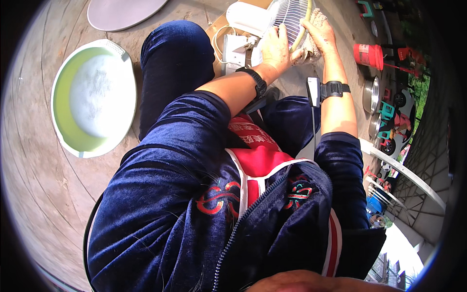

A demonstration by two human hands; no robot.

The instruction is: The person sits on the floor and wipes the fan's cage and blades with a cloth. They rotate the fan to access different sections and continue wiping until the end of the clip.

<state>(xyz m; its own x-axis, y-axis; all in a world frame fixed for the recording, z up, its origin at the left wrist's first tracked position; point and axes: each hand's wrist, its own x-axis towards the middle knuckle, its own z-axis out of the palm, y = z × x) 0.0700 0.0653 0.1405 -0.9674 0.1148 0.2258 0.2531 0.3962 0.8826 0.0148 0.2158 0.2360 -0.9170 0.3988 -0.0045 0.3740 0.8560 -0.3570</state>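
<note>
An electric fan lies in front of me, with its wire grille [290, 18] at the top of the head view. My left hand [276, 51] grips the near side of the grille, its fingers over the wires and its thumb by the rim. Against the right rim, my right hand [322, 38] holds a crumpled beige cloth [311, 47], thumb on the rim. The fan's white motor housing [247, 18] and a white base part [235, 50] with a looped cord are left of the grille. Both wrists wear black bands; a white box [314, 91] is beside the right one.
To my left stands a light green basin [59, 100] with whitish, sudsy water. A round pale purple surface [121, 12] is beyond it. Cardboard [219, 23] lies under the fan parts. On the right are a red bucket [368, 56], metal bowls [372, 95] and small green stools [386, 110].
</note>
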